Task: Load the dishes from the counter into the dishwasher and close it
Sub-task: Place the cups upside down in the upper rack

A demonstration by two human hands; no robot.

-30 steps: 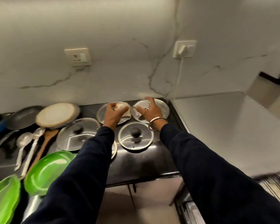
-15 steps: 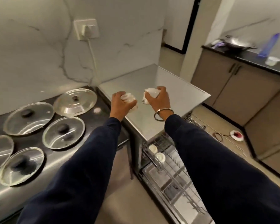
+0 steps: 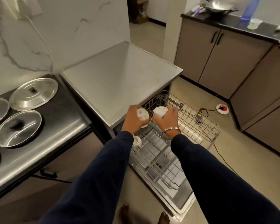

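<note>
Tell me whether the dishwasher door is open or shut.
Open: the dishwasher door lies folded down to the floor, and the upper rack is pulled out above it.

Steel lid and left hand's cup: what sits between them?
In the head view, only the bare steel dishwasher top lies between the steel lid and the white cup that the left hand grips.

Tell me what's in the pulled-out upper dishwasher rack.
The upper rack looks mostly bare wire. One white cup sits at its left edge, partly hidden by the left sleeve; arms cover the rest.
</note>
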